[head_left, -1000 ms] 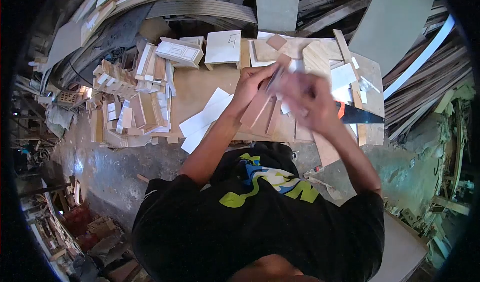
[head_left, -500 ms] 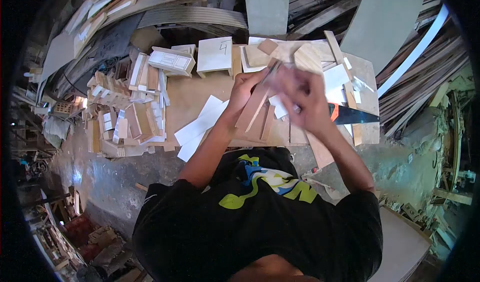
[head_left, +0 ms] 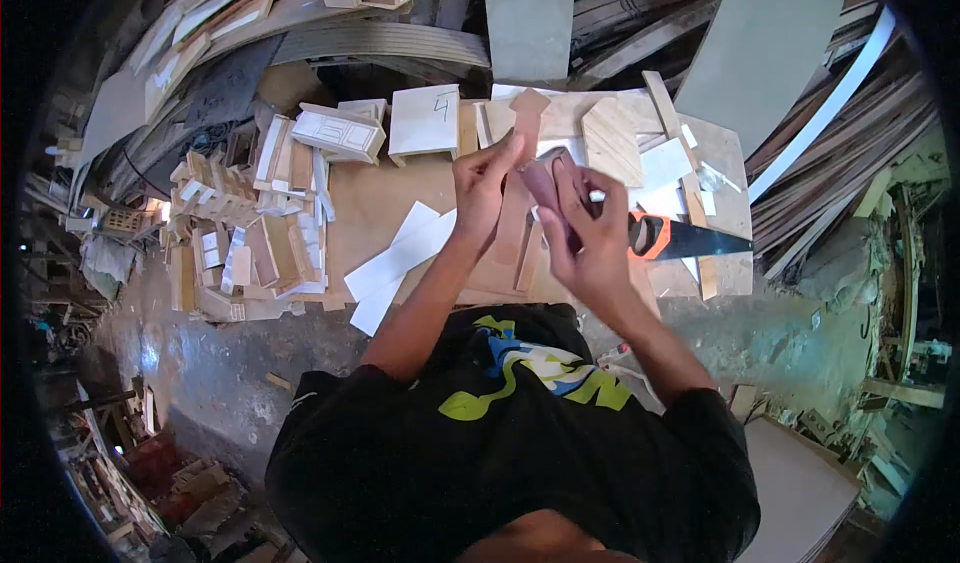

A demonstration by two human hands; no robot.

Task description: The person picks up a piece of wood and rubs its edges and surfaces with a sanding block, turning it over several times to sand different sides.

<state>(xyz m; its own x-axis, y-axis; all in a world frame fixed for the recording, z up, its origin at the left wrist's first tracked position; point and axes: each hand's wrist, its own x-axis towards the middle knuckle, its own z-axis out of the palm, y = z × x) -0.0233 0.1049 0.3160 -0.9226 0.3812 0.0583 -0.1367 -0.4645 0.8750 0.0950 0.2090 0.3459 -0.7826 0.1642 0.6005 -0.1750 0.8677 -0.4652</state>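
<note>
My left hand (head_left: pixel 484 191) is closed on a narrow wooden strip (head_left: pixel 530 123), which runs lengthwise away from me above the table. Wrapped around a block covered in brownish-purple sandpaper (head_left: pixel 545 181), my right hand (head_left: pixel 596 231) has its fingers over the top and near side. The sanding block is tilted and sits right beside the strip, overlapping it in this view. A thin wood piece (head_left: pixel 530 256) lies below the two hands. Just right of my right wrist is a handsaw (head_left: pixel 700 239) with an orange handle and a dark blade.
White strips (head_left: pixel 405 258) cross on the table (head_left: pixel 375 193) at left. Small wooden assemblies (head_left: pixel 270 248) crowd its left end, near a small white-topped stand (head_left: pixel 424 121) marked 4. Flat boards (head_left: pixel 612 143) lie at the back right. Stacked planks (head_left: pixel 850 143) lean beyond the table.
My right hand, blurred over the strip before, has moved slightly down and toward me, and the sanding block now shows clearly. The strip in my left hand now points more directly away from me.
</note>
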